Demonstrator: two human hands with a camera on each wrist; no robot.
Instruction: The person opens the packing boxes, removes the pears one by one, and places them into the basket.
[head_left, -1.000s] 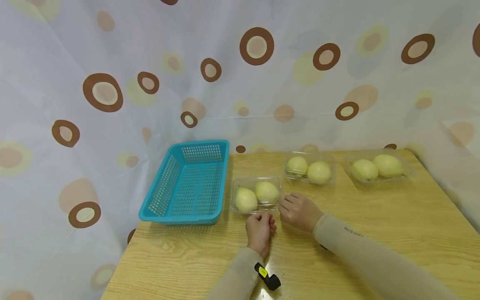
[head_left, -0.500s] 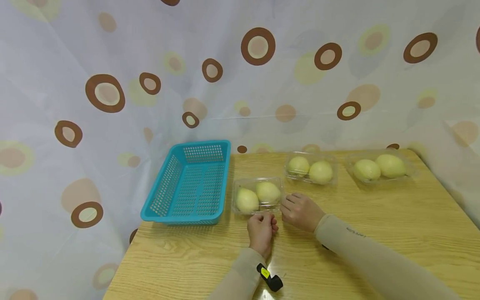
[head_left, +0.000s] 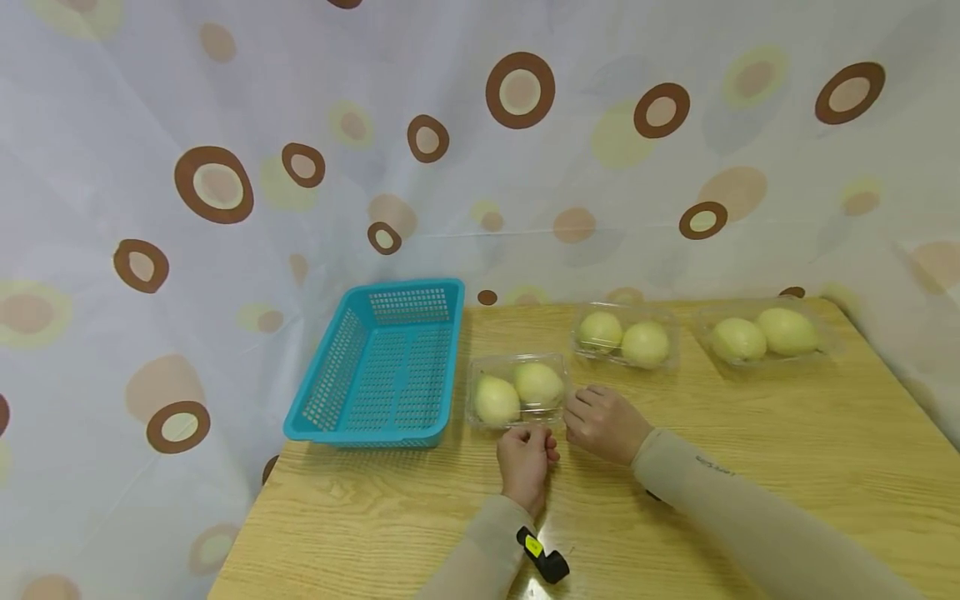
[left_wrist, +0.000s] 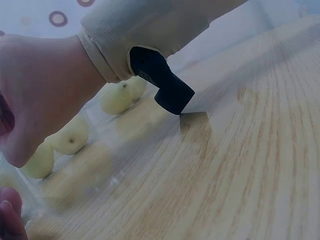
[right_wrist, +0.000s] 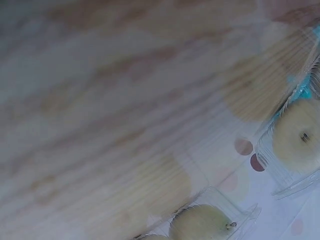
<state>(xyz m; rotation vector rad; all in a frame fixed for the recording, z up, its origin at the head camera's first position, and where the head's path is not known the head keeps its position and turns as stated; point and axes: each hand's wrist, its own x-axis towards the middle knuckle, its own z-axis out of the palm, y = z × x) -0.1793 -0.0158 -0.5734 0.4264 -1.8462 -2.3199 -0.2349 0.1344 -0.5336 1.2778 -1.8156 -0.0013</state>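
Both hands sit at the near edge of the closest clear clamshell box (head_left: 516,390), which holds two pale pears and lies on the wooden surface (head_left: 750,433) just right of the empty blue basket (head_left: 382,367). The left hand (head_left: 525,460) has its fingers curled, pinching the box's front lip. The right hand (head_left: 603,421) rests at the box's right front corner, fingers curled against the edge; whether it truly grips the plastic cannot be told. The wrist views are too blurred to settle it.

Judged step: getting the front seam of the box started, lid not yet lifted. The next move likely calls for one hand holding the base down while the other peels the lid up, gently, as thin plastic flexes and the pears could roll.

Two more closed boxes (head_left: 626,333) (head_left: 765,333), each with two pears, sit well apart further back.

Against the earlier frames, almost nothing differs: hands and box in the same places, lid down as before, only a slight camera shift.
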